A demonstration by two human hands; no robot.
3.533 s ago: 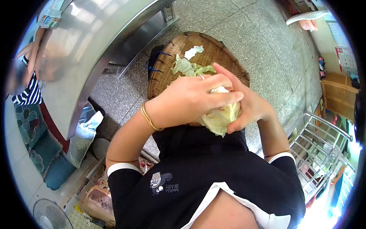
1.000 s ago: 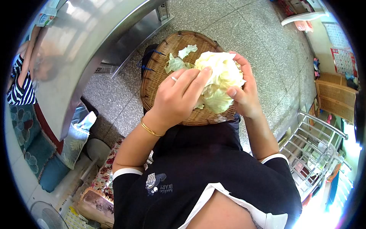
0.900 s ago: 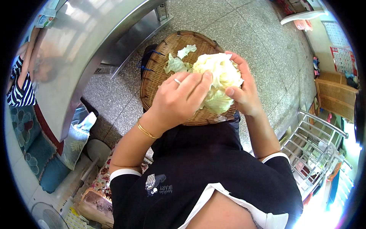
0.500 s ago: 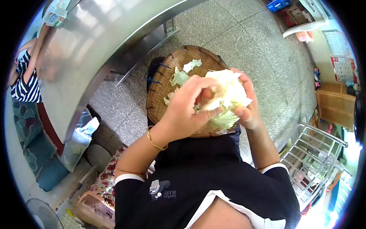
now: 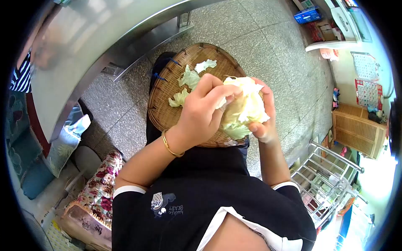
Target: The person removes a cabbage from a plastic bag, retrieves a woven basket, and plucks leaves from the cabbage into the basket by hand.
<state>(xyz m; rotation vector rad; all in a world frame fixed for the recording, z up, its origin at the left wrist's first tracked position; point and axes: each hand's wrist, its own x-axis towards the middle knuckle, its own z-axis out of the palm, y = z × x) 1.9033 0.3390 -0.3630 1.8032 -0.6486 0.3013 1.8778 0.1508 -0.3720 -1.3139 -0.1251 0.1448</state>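
A pale green and white cabbage head [image 5: 244,109] is held over a round woven bamboo tray [image 5: 163,106]. My right hand [image 5: 266,109] is wrapped round the cabbage's right side, its thumb at the lower front. At the cabbage's upper left, my left hand [image 5: 205,108], with a gold bangle at the wrist, has its fingers bent in a pinch on a bit of leaf. Torn leaf pieces lie on the tray: a whitish one [image 5: 205,65], a green one [image 5: 189,78] and a yellow-green one [image 5: 179,98] beside my left hand.
A metal table [image 5: 83,54] extends across the upper left, with a person's striped clothing [image 5: 21,77] beyond it. A floral-covered seat [image 5: 98,188] is at lower left. Metal rails [image 5: 326,175] and a wooden slatted cabinet [image 5: 359,130] stand at the right.
The cabbage has come out from under my hands and its top is torn. My left hand has shifted on its upper left side. Another leaf piece shows on the tray. The view has moved.
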